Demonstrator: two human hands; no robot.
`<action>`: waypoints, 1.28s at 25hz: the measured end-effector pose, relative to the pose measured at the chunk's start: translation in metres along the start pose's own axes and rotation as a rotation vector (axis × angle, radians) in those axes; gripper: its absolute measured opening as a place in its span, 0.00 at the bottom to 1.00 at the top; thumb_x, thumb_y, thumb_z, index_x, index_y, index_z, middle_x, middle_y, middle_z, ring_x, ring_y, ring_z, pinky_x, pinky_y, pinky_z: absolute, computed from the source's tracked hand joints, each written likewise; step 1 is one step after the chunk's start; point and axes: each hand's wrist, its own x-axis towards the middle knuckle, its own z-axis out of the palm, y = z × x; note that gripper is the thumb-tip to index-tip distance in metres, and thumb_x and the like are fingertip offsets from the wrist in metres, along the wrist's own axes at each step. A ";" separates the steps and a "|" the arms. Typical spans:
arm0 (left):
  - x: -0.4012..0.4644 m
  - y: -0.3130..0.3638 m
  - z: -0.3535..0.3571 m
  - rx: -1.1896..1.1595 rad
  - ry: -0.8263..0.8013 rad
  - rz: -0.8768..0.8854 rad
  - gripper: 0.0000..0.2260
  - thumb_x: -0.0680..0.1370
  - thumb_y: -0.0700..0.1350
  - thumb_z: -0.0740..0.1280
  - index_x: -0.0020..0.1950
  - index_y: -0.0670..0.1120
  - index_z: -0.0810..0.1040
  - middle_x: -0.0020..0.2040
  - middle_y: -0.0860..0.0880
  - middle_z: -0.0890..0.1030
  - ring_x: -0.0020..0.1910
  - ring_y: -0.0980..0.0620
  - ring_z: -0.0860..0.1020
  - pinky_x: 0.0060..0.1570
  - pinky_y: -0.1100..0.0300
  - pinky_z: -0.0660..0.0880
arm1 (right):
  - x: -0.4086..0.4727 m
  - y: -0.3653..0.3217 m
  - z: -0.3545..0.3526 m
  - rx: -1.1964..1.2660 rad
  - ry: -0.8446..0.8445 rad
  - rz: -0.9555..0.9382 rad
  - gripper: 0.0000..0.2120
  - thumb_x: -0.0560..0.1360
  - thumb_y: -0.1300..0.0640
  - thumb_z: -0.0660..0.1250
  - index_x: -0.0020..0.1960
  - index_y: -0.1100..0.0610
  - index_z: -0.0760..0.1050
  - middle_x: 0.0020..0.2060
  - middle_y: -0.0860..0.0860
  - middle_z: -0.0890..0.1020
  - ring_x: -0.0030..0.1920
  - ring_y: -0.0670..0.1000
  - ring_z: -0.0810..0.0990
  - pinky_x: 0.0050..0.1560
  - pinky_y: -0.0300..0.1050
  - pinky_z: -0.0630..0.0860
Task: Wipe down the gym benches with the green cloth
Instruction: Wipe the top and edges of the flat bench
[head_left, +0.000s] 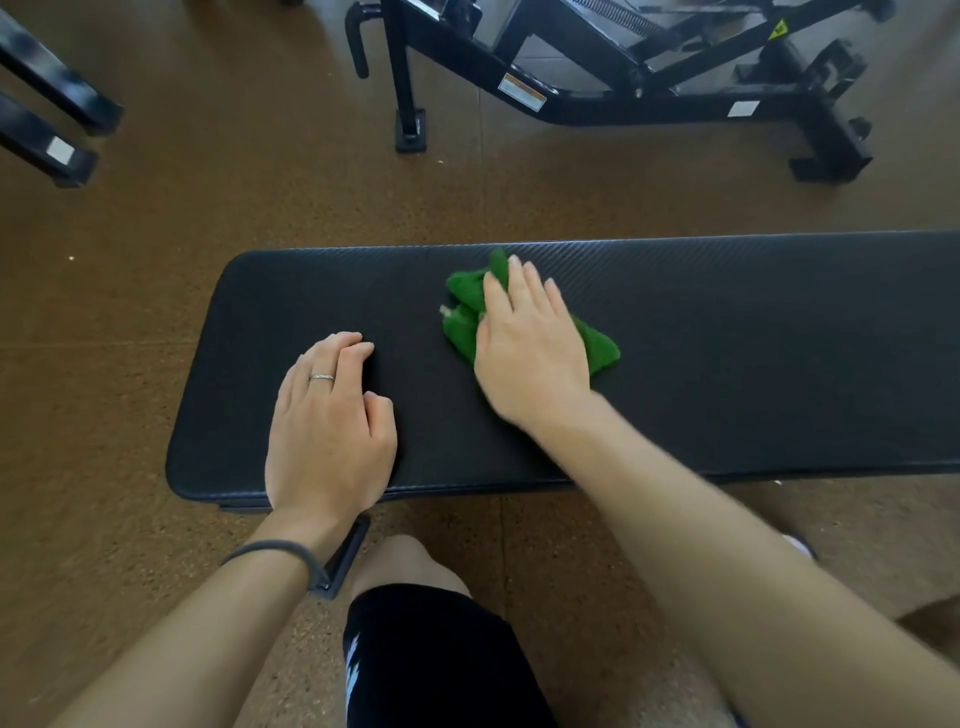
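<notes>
At centre frame, the right hand (530, 348) presses straight fingers flat on the crumpled green terry cloth (602, 351) atop the long black padded bench (753, 332). The left hand (330, 421) rests beside, fingers loosely curled, empty. The cloth looks soft, light and bunchable; a flat palm on its middle suits it best.

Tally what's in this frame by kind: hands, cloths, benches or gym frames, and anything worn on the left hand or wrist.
Hands: 2, left hand and right hand
Green cloth: 1
Flat bench: 1
Other black gym frames: 2, one far right, one far left
Ring: 1
Wristband: 1
Total: 8
</notes>
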 end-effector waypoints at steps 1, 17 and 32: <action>0.000 0.000 0.000 -0.001 -0.003 0.000 0.18 0.80 0.41 0.61 0.70 0.43 0.74 0.72 0.48 0.73 0.72 0.47 0.69 0.75 0.45 0.65 | -0.027 -0.003 0.003 0.011 0.019 -0.025 0.29 0.84 0.52 0.41 0.82 0.61 0.58 0.82 0.62 0.56 0.82 0.59 0.53 0.82 0.56 0.49; 0.002 0.006 -0.001 0.062 -0.029 -0.045 0.19 0.80 0.40 0.61 0.71 0.44 0.74 0.74 0.49 0.73 0.74 0.48 0.68 0.74 0.48 0.67 | 0.019 -0.038 0.002 0.030 -0.106 -0.352 0.28 0.84 0.53 0.45 0.83 0.61 0.51 0.83 0.62 0.50 0.83 0.60 0.47 0.82 0.55 0.45; 0.004 0.003 -0.001 0.025 -0.030 -0.061 0.21 0.79 0.47 0.56 0.72 0.49 0.73 0.74 0.53 0.72 0.75 0.52 0.67 0.75 0.57 0.60 | 0.092 -0.045 0.009 -0.023 -0.128 -0.400 0.27 0.86 0.55 0.51 0.83 0.60 0.52 0.83 0.60 0.54 0.83 0.58 0.50 0.82 0.53 0.46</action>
